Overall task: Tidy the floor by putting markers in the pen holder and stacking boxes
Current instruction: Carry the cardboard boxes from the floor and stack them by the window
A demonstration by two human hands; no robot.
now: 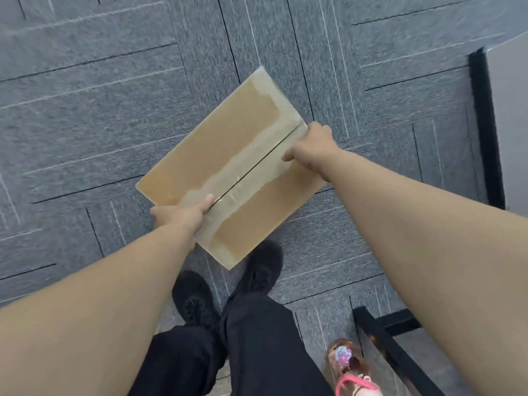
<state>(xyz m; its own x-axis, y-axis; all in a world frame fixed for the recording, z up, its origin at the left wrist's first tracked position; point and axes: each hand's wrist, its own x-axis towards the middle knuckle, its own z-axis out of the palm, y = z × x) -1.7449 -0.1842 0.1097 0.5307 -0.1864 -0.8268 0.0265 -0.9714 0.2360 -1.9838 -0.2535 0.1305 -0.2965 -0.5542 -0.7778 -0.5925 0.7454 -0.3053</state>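
Forearms fill the near view; both are extended down and forward. Left hand (pixel 183 214) is clamped on the near short edge of the cardboard box (pixel 228 167), thumb laid on top beside the centre seam. Right hand (pixel 313 147) is closed on the far-right edge, at the other end of the same seam. Box is carried clear of the grey carpet floor (pixel 85 110), flat side up, just ahead of the black shoes (pixel 258 270). Handling, judged: light, since it is held by edge grips alone; board reads stiff, but the top flaps are split along the seam with only torn tape residue, so they may flex or pop if squeezed there. Better hold is expected with palms under opposite edges. Surface looks dry, not slippery. Count: one box seen, two hands, two shoes; no markers, no pen holder, no second box in view. A black frame (pixel 400 352) and a pink-and-brown object (pixel 350 370), too blurred to identify, are seen at lower right.
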